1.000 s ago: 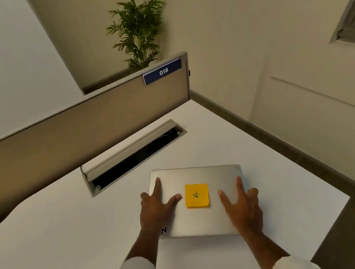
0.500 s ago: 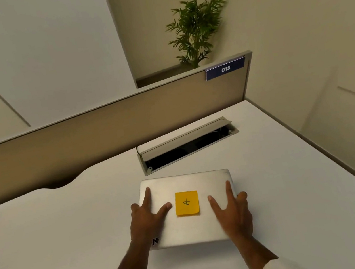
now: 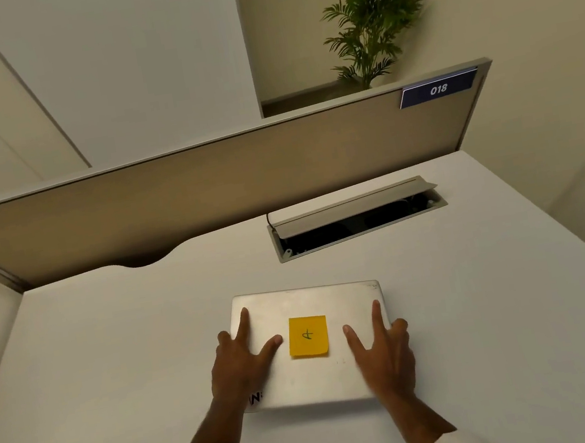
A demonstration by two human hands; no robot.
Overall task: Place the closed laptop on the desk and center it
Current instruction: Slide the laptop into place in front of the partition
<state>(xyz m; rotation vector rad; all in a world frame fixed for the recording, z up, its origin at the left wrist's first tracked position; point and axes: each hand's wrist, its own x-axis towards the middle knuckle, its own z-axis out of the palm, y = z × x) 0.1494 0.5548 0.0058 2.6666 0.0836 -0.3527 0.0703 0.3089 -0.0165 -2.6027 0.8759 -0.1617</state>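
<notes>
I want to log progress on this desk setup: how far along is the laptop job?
Done: the closed laptop lies flat on the desk. In hand: left hand and right hand rest spread on its lid, flanking the sticky note. Left: any final nudge to center it, then letting go.

head cam | above, looking forward-down | close over desk (image 3: 111, 345)

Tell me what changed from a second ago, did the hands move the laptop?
Mostly the view swung: the cable tray, sign and plant slid right in the picture. The laptop now sits further left of the cable tray, so it probably slid left along the desk. Left hand and right hand stayed flat on the lid, either side of the orange sticky note.
</notes>
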